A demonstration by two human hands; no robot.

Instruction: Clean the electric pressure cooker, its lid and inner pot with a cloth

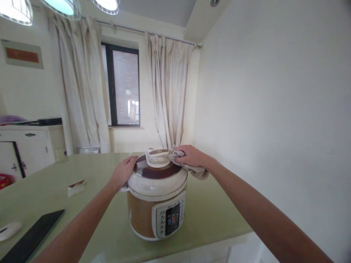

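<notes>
Pale walls (274,91) rise past the left hand (124,171) and the right hand (193,155), and a green table (208,215) spreads beneath both. Cream curtains (170,84) hang ahead of the hands, either side of a dark-framed window (125,84). On the table stands a round electric cooker (141,213), its control panel (172,219) turned toward the person. The step in hand looks like wiping its lid (161,172); it would go best with the left hand bracing the edge while the cloth (196,170) is worked around the base of the knob (158,159), a cleaner fold turned out for each patch. The cooker sits between the hands, its body below them and its lid against them. The left hand lies on the lid's left edge; its fingertips are poorly seen, so I cannot tell whether it grips or merely rests. The right hand is closed over the bunched cloth at the knob's right side, folds hanging below the palm. Nearer the person and left of the left hand lies a dark flat object (35,233), beside it a white rounded item (11,231); a small packet (76,188) lies left of that hand.
</notes>
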